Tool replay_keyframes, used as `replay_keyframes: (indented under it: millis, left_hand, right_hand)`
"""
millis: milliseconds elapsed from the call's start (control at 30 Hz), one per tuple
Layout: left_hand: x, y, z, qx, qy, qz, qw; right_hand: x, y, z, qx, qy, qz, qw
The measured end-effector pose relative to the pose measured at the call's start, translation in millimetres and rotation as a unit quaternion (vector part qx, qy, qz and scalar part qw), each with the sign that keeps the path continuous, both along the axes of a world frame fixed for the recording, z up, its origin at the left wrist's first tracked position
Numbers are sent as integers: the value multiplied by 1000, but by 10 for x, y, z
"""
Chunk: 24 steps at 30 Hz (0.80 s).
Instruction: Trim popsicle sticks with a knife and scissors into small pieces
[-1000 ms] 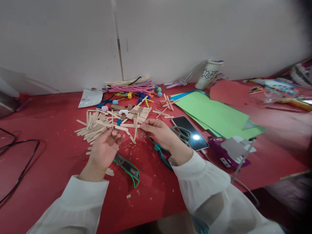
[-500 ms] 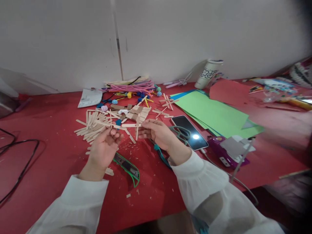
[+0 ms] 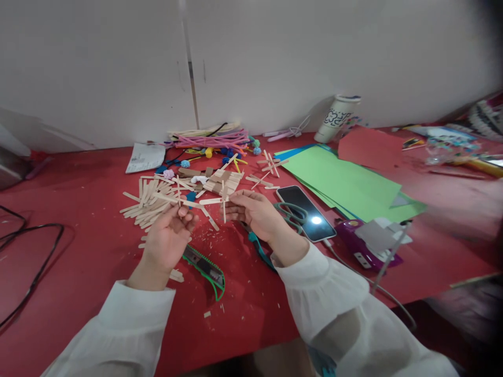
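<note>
Crossed sticks (image 3: 223, 201) in right hand (image 3: 257, 215), turned more upright, shifted slightly farther from left hand (image 3: 168, 238)

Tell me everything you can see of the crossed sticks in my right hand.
The crossed sticks are thin and pale, and look wooden. One stands roughly upright; another crosses it sideways, its free end pointing toward the left hand. The right hand pinches them near the crossing between thumb and fingers, above the red table. How they are joined is too small to tell.
</note>
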<state>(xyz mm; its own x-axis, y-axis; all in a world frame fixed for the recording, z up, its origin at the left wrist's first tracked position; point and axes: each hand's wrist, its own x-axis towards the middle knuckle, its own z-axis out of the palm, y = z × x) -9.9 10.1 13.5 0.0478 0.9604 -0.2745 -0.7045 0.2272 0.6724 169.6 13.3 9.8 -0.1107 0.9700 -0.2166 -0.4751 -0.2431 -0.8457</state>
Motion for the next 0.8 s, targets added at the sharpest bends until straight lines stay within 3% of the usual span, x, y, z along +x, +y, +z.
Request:
replay_keyframes:
  millis: [333, 500, 800]
  left_hand:
    - [20, 1, 36, -12, 15, 9, 1000]
    - [5, 5, 27, -14, 11, 13, 1000]
    - [18, -4, 96, -24, 19, 11, 999]
  right_hand:
    - [-6, 9, 3, 10, -50, -23, 998]
    - [-29, 15, -31, 69, -126, -45, 989]
    - [-78, -75, -6, 245, -296, -78, 920]
